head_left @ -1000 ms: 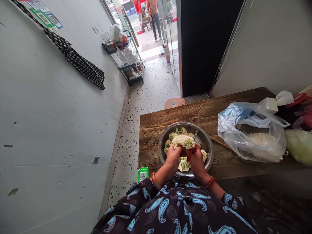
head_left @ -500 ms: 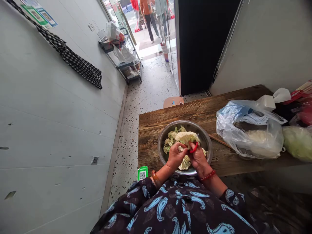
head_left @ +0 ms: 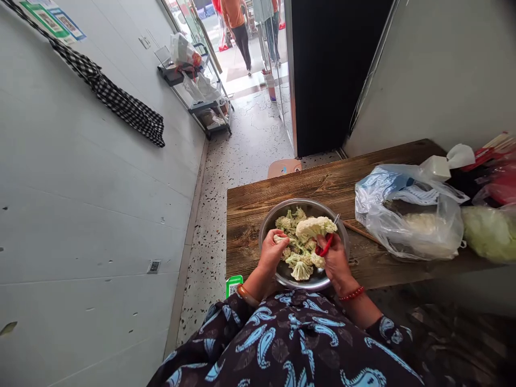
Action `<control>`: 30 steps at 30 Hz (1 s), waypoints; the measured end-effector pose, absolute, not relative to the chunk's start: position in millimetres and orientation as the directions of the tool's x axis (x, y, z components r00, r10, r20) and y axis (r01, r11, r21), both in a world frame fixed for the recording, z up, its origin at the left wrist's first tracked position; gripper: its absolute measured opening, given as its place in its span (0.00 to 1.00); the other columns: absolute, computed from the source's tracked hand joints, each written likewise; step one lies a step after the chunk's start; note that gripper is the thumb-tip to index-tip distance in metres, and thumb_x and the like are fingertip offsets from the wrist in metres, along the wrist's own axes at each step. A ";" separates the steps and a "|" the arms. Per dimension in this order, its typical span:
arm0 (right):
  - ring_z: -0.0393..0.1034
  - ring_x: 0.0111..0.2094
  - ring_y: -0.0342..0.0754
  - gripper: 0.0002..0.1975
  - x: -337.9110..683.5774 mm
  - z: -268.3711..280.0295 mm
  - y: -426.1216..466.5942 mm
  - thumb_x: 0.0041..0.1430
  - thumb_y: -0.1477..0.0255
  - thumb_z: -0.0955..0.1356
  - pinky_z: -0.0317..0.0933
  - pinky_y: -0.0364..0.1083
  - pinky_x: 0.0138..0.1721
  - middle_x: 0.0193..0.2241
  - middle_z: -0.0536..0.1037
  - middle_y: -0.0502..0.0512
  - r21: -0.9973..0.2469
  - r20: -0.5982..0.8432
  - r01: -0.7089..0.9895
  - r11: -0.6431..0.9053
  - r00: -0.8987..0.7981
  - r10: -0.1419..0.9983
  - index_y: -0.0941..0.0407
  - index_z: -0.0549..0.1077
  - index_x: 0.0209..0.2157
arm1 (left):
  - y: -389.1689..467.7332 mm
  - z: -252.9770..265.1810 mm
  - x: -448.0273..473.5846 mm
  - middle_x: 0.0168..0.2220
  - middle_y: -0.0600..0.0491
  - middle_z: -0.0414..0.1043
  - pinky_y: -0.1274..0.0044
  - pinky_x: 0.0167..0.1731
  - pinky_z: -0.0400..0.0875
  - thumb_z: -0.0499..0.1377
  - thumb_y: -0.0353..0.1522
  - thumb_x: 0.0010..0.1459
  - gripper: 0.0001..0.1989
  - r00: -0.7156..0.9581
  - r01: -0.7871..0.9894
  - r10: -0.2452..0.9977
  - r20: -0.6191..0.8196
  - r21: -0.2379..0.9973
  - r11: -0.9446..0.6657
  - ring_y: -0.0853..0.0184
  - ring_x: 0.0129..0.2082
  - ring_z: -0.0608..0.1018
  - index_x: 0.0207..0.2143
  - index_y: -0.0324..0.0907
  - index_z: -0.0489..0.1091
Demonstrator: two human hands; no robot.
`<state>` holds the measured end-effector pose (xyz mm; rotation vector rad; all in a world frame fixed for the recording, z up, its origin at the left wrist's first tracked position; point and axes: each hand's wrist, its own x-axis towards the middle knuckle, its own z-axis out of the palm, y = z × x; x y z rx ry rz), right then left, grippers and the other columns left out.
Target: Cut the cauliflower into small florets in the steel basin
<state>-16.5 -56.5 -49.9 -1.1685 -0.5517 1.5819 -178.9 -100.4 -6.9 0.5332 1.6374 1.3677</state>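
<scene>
A steel bowl (head_left: 264, 258) with loose cauliflower florets (head_left: 301, 270) in it sits on the wooden table. Over its left side, my left hand (head_left: 273, 252) is closed, pinching a small floret (head_left: 280, 238) between thumb and fingers. My right hand (head_left: 335, 262) is closed around red-handled scissors (head_left: 325, 247), and a metal tip shows above the handle. The same hand also grips a large cauliflower piece (head_left: 315, 227) over the bowl's right side. The hands are apart, with florets visible between them.
Right of the bowl lie a thin wooden stick (head_left: 365, 234), a clear plastic bag (head_left: 427, 236) and a wrapped pale green vegetable (head_left: 489, 234). A loaded cart (head_left: 203, 105) stands by the left wall. A pink stool (head_left: 284, 167) is behind the table. People (head_left: 237, 27) are outside the doorway.
My hands have separated: the left moved left with a small floret, the right moved right with the large cauliflower piece and scissors. A person outside has shifted.
</scene>
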 end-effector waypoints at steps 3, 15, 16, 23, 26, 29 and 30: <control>0.75 0.39 0.49 0.25 -20.7 -49.9 -56.1 0.44 0.64 0.77 0.69 0.49 0.41 0.40 0.80 0.52 -0.880 -0.323 -0.385 -0.278 0.054 0.945 0.52 0.71 0.44 | -97.7 -5.3 -175.8 0.43 0.48 0.71 0.76 0.40 0.67 0.73 0.35 0.37 0.28 -0.526 -0.138 0.784 -0.330 0.943 0.304 0.66 0.39 0.74 0.43 0.41 0.72; 0.74 0.41 0.56 0.22 -23.2 -33.5 -66.9 0.52 0.63 0.72 0.66 0.55 0.47 0.43 0.80 0.57 -0.992 -0.003 0.128 0.003 -0.046 0.999 0.51 0.72 0.50 | -99.7 32.8 -155.6 0.56 0.44 0.67 0.74 0.40 0.73 0.71 0.43 0.45 0.34 -0.156 -0.534 0.893 -0.423 0.796 0.284 0.60 0.47 0.75 0.53 0.45 0.68; 0.74 0.43 0.56 0.21 -24.3 -31.3 -68.2 0.53 0.64 0.72 0.65 0.56 0.48 0.44 0.79 0.58 -0.992 0.022 0.123 0.029 -0.054 0.998 0.51 0.73 0.49 | -98.9 34.0 -155.8 0.54 0.44 0.69 0.73 0.40 0.73 0.70 0.45 0.46 0.32 -0.143 -0.575 0.894 -0.425 0.771 0.275 0.60 0.47 0.76 0.52 0.44 0.68; 0.74 0.43 0.53 0.23 -29.5 -13.9 -72.7 0.49 0.67 0.75 0.65 0.54 0.49 0.44 0.79 0.54 -0.991 -0.093 -0.079 -0.106 -0.154 0.984 0.50 0.71 0.47 | -94.4 37.9 -157.7 0.43 0.50 0.75 0.75 0.38 0.74 0.70 0.38 0.45 0.24 -0.239 -0.665 0.855 -0.460 0.719 0.201 0.64 0.41 0.77 0.44 0.42 0.71; 0.74 0.36 0.48 0.22 -29.2 -10.4 -73.0 0.51 0.65 0.75 0.69 0.47 0.40 0.37 0.78 0.49 -0.911 -0.236 -0.282 -0.299 -0.237 0.942 0.49 0.70 0.46 | -94.4 38.1 -159.3 0.46 0.49 0.74 0.73 0.40 0.74 0.70 0.36 0.45 0.25 -0.257 -0.668 0.849 -0.462 0.720 0.189 0.63 0.43 0.77 0.46 0.42 0.71; 0.71 0.28 0.43 0.19 -27.5 -8.2 -72.7 0.52 0.63 0.74 0.66 0.41 0.29 0.30 0.75 0.45 -0.814 -0.301 -0.409 -0.413 -0.311 0.902 0.50 0.71 0.45 | -95.3 38.4 -160.4 0.48 0.48 0.74 0.74 0.40 0.74 0.70 0.35 0.44 0.26 -0.269 -0.645 0.854 -0.445 0.742 0.184 0.62 0.44 0.77 0.47 0.42 0.70; 0.71 0.27 0.43 0.18 -27.0 -7.7 -72.1 0.52 0.62 0.74 0.65 0.41 0.27 0.29 0.74 0.45 -0.791 -0.314 -0.431 -0.435 -0.325 0.892 0.51 0.71 0.44 | -95.8 38.6 -160.5 0.48 0.48 0.74 0.74 0.40 0.73 0.70 0.36 0.44 0.27 -0.275 -0.633 0.852 -0.445 0.751 0.187 0.62 0.44 0.77 0.48 0.41 0.70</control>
